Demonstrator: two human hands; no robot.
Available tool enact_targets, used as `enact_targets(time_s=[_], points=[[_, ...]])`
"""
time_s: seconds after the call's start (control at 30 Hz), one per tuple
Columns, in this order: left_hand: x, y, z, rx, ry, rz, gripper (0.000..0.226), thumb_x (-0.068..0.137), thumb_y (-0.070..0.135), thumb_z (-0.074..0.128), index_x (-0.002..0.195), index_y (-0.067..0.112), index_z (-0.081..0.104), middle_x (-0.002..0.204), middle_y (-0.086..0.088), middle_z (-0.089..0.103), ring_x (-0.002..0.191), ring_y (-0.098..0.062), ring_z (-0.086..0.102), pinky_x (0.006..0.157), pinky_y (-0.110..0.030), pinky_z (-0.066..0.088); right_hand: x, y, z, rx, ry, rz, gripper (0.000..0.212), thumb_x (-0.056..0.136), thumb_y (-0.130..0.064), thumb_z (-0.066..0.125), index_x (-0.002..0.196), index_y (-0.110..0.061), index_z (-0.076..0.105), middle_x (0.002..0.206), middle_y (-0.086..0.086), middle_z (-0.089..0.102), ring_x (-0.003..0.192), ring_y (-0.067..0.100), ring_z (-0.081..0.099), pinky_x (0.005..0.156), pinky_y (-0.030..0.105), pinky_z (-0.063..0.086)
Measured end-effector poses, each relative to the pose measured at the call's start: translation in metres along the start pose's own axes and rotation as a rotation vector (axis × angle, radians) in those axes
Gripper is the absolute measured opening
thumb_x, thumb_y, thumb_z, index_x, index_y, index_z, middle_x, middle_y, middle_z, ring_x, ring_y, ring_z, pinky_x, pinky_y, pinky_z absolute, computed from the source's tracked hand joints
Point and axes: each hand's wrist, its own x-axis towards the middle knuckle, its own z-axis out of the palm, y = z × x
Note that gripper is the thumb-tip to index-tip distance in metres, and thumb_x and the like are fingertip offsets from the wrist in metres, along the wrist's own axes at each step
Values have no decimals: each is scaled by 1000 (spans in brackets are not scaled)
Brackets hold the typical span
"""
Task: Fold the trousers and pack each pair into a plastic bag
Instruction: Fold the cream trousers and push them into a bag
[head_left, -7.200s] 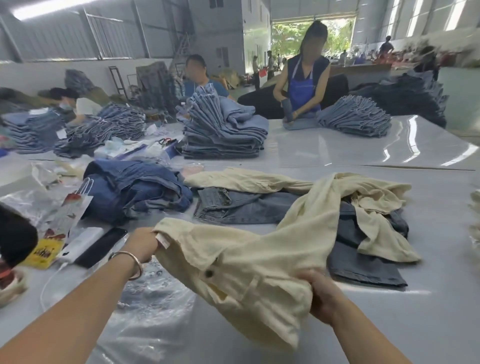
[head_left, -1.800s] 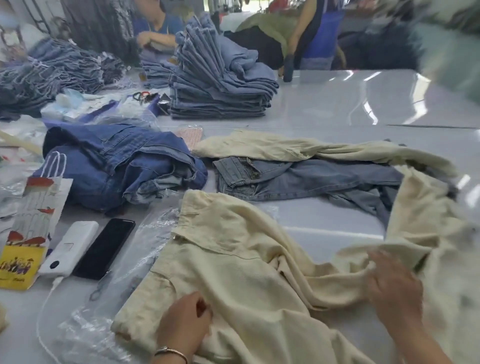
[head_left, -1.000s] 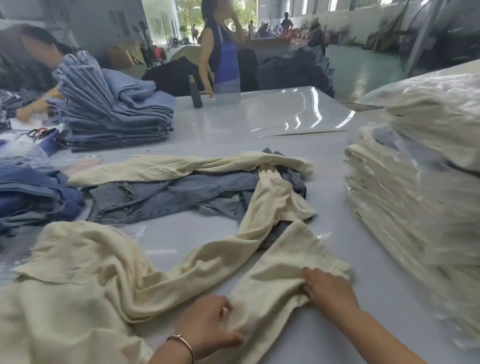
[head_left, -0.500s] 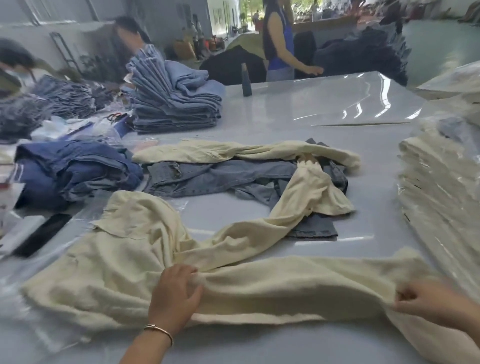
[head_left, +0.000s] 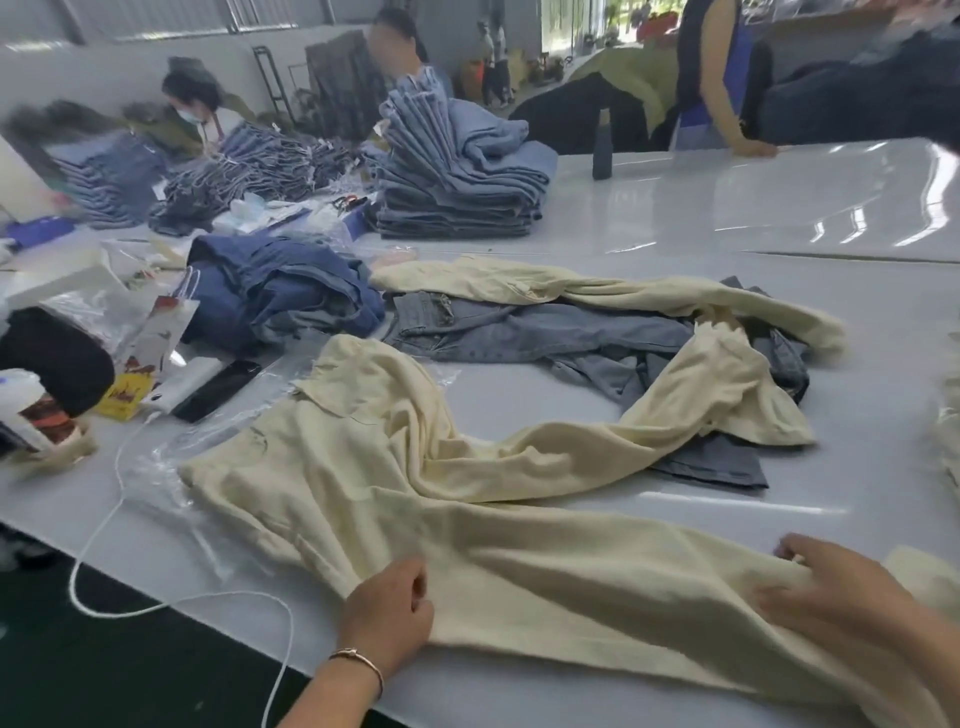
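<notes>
Since half a second ago the near leg of the cream trousers has been drawn lower and flatter across the bottom of the frame, and both hands have slid down with it; the left hand, a thin metal bangle at its wrist, now sits at bottom centre with fingers curled onto the soft, slightly nubbly cloth at the leg's near edge; the right hand, blurred at lower right, lies over the same leg with fingers bent into the fabric, though whether it truly pinches the cloth I cannot tell; the trousers' waist rests crumpled at centre left, partly over a crinkled clear plastic bag, while the other leg arcs up to the right across a limp pair of grey-blue jeans; a second cream pair lies rope-like behind them; the desk is smooth, glossy and pale; at centre left lie a heap of dark blue denim, a black phone and a thin white cable looping off the desk's near edge; a square stack of folded jeans stands at upper centre.
</notes>
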Motion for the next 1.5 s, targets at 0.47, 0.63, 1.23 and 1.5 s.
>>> enact_targets(time_s=[0.47, 0.63, 1.23, 1.5], points=[[11, -10, -43, -116, -455, -437, 23, 82, 18, 40, 85, 6, 60, 70, -9, 69, 55, -23, 63, 67, -30, 54, -16, 2, -24, 350, -425, 9, 56, 75, -68, 65, 61, -13, 65, 58, -2, 55, 53, 13, 46, 52, 25, 35], [37, 10, -59, -80, 45, -151, 19, 82, 29, 51, 68, 16, 52, 66, 5, 58, 67, -19, 57, 62, -29, 45, -27, -37, -19, 28, -534, -56, 38, 61, -59, 79, 64, -24, 66, 65, -12, 65, 62, -3, 59, 62, 14, 43], [166, 40, -77, -355, 133, 193, 23, 77, 7, 66, 94, 22, 64, 93, 8, 61, 91, -15, 56, 84, -31, 46, 103, -15, -72, 427, 420, 476, 35, 89, -20, 57, 122, -10, 51, 104, 10, 59, 88, 29, 55, 72, 35, 43], [218, 106, -41, -316, -296, 431, 42, 85, 18, 57, 122, 37, 53, 117, 17, 56, 112, -3, 50, 97, -16, 35, 164, -19, -58, 397, 441, 476, 42, 87, -20, 61, 125, -5, 50, 121, 21, 56, 113, 39, 48, 83, 41, 41]])
